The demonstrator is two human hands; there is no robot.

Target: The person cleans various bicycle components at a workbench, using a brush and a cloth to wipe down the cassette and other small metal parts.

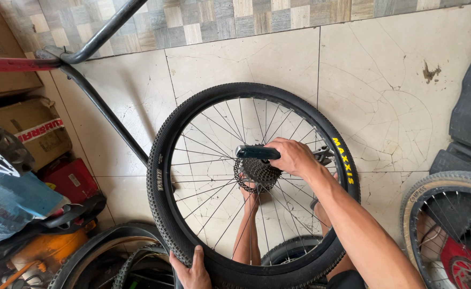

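A black knobby bicycle wheel [159, 160] stands upright on the pale tiled floor [385, 91] in front of me. Its silver cassette [258, 171] sits at the hub. My right hand [295, 156] is shut on the dark handle of a tool [252, 152] laid across the top of the cassette. A metal end of a tool [325, 155] sticks out to the right of my fist. My left hand [192, 272] grips the tyre at its near bottom edge. My legs show through the spokes.
A black bike frame tube [107, 113] and a red bar [10, 64] cross the upper left. Cardboard boxes [32, 128], a red box [69, 182] and a blue bag [5, 200] crowd the left. Loose tyres [99, 251] lie bottom left. A second wheel [433, 187] stands at right.
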